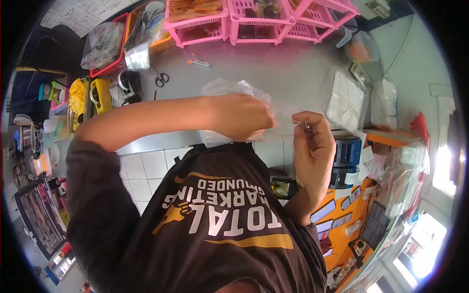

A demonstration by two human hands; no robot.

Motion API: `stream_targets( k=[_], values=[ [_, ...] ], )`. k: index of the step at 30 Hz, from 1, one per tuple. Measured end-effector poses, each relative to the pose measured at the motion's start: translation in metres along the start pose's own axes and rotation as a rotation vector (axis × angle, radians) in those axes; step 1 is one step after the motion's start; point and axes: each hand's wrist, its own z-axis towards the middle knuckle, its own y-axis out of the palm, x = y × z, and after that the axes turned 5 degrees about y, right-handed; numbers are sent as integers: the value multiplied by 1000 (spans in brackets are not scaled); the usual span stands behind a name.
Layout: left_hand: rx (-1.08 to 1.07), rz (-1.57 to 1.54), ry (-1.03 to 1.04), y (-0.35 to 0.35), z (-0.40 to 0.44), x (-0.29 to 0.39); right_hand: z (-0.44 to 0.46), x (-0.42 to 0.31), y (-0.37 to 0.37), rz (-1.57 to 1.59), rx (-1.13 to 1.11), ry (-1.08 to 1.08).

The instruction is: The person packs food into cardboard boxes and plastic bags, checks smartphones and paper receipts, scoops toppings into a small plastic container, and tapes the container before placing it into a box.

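My left hand (239, 116) reaches across from the left over the steel table's front edge. Its fingers are curled closed on a clear plastic bag (215, 138), which spreads out beneath and behind the hand. To its right, my right hand (315, 141) is raised with thumb and index finger pinched together. A small bit of clear plastic (296, 122) shows at those fingertips. Thin transparent film appears to stretch between the two hands, though its edges are hard to make out. A stack of white plastic bags (344, 100) lies on the table to the right.
Pink baskets (227, 22) line the table's back. Scissors (161, 79) and small cutters (199, 61) lie on the steel table (273, 63). At left stand a yellow tape dispenser (100, 96) and a red tray (108, 67). An orange surface (348, 229) holding phones is at the lower right.
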Motion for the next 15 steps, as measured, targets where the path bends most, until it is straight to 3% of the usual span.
stream_targets(
  k=[2, 4, 8, 10, 12, 13, 15],
  values=[
    [91, -9, 75, 29, 27, -19, 0, -4, 5, 16, 2, 8],
    [-301, 24, -90, 52, 51, -35, 1, -3, 8, 28, 33, -3],
    [-467, 25, -149, 76, 78, -38, -1, 7, 5, 59, 105, 14],
    [-531, 36, -21, 55, 64, -21, -1, 13, -1, 125, 137, 54],
    [-316, 11, 114, 37, 29, -12, -3, 16, -10, 181, 140, 100],
    [-334, 14, 129, 25, 22, -3, -4, 19, -12, 187, 162, 107],
    [-149, 517, -37, 6, 15, 15, -5, 21, -11, 157, 152, 4]
  ],
)
